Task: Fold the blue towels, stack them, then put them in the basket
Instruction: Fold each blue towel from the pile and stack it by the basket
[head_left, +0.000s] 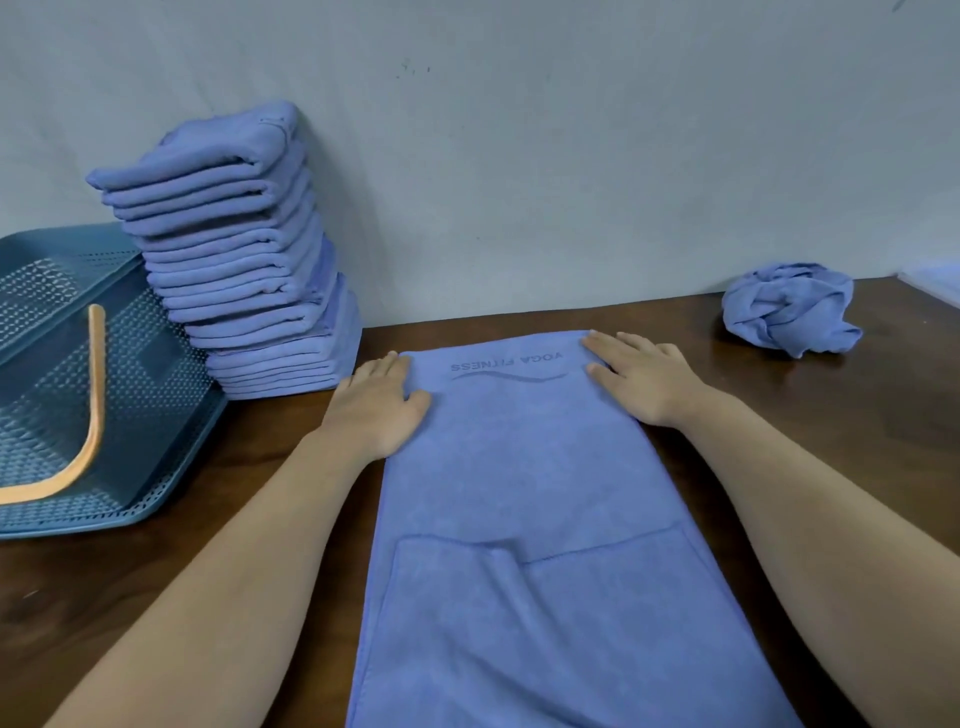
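Observation:
A long blue towel (524, 478), folded lengthwise, lies flat on the table in front of me, its far end printed with "YOGA FITNESS". My left hand (376, 410) rests flat on the towel's far left corner, fingers straight. My right hand (636, 376) presses flat on the far right corner. A tall, leaning stack of folded blue towels (244, 260) stands against the wall at the left. Beside it sits a blue perforated basket (78, 364) with an orange handle (85, 415). A crumpled blue towel (789, 309) lies at the back right.
The brown wooden table (857, 395) ends at a grey wall (571, 156) just behind the towel. A pale object (940, 283) shows at the far right edge. Bare wood shows on both sides of the spread towel.

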